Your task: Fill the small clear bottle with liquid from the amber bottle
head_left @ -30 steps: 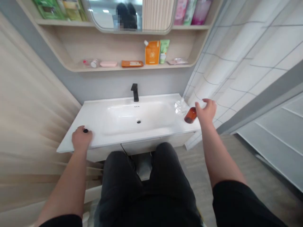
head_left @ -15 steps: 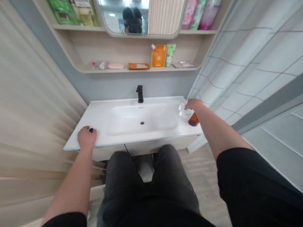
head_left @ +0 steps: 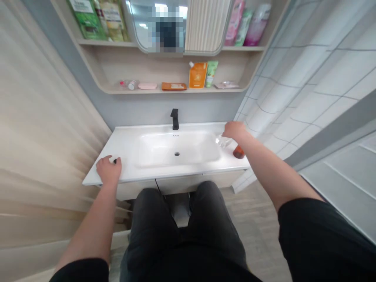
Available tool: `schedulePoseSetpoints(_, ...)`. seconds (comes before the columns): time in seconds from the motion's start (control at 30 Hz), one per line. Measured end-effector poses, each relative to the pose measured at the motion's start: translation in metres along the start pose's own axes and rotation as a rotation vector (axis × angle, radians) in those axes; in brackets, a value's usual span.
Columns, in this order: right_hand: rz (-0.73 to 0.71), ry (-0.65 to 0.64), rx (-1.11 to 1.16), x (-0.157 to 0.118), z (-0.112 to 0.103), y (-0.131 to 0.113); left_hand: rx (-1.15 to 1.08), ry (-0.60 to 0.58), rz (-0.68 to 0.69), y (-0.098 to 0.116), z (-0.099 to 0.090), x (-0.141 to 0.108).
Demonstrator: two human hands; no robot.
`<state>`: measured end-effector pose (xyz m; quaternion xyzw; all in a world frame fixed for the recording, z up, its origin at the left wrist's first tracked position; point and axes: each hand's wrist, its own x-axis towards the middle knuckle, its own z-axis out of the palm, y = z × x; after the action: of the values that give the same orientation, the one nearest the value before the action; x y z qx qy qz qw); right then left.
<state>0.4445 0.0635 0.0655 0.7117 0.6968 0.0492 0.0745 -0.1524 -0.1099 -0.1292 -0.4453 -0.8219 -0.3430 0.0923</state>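
My right hand is over the right end of the white countertop, fingers pinched down on a clear, shiny glass-like container. Its exact shape is blurred and partly covered by the fingers. Just below the right wrist stands an amber-orange bottle, its upper part hidden by my forearm. On the far left of the counter, my left hand rests with thumb and fingers curled around a small black object. Only the dark end of that object shows. The white sink basin lies between my hands.
A black faucet rises behind the basin. Above it, a shelf bears an orange pouch, a green tube, a flat orange packet and a pink bar-shaped item. A curtain hangs left; a tiled wall stands right.
My right hand has shifted left towards the basin, with the clear container moving along, away from the amber bottle. The left hand's fingers have loosened slightly around the black object. The view tilted up a little.
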Motion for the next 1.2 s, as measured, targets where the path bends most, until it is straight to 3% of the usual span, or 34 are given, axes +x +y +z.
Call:
schedulePoseSetpoints(0.07, -0.053, -0.026, -0.024, -0.025, -0.019, -0.022, -0.072, 0.049, 0.038, 0.02, -0.01, -0.01)
schedulePoseSetpoints(0.13, -0.172, -0.02, -0.02, -0.053, -0.034, -0.046, -0.215, 0.03, 0.145, 0.054, -0.023, -0.029)
schedulePoseSetpoints(0.2, -0.329, -0.02, 0.001, -0.082, -0.043, -0.071, -0.431, -0.133, 0.338, 0.096, -0.033, -0.057)
schedulePoseSetpoints(0.27, -0.476, -0.022, 0.042, -0.11, -0.048, -0.096, -0.603, -0.381, 0.473, 0.138, -0.039, -0.088)
schedulePoseSetpoints(0.33, -0.598, -0.023, 0.107, -0.136, -0.049, -0.118, -0.736, -0.599, 0.471, 0.172, -0.041, -0.117)
schedulePoseSetpoints(0.43, -0.73, -0.016, 0.252, -0.167, -0.046, -0.142, -0.924, -0.783, 0.342, 0.198, -0.04, -0.147)
schedulePoseSetpoints(0.53, -0.792, 0.032, 0.462, -0.187, -0.034, -0.15, -1.061, -0.81, 0.234, 0.202, -0.043, -0.161)
schedulePoseSetpoints(0.67, -0.805, 0.163, 0.989, -0.205, 0.009, -0.15, -1.166, -0.655, 0.141, 0.2, -0.052, -0.172)
schedulePoseSetpoints(0.77, -0.732, 0.083, 1.315, -0.217, 0.054, -0.156, -1.167, -0.582, 0.133, 0.204, -0.056, -0.182)
schedulePoseSetpoints(0.9, -0.574, -0.021, 1.596, -0.234, 0.098, -0.164, -1.103, -0.626, 0.156, 0.206, -0.057, -0.204)
schedulePoseSetpoints(1.03, -0.487, -0.026, 1.73, -0.244, 0.112, -0.151, -1.207, -0.762, 0.194, 0.198, -0.065, -0.218)
schedulePoseSetpoints(1.2, -0.516, -0.061, 1.655, -0.25, 0.113, -0.127, -1.296, -0.791, 0.28, 0.197, -0.091, -0.202)
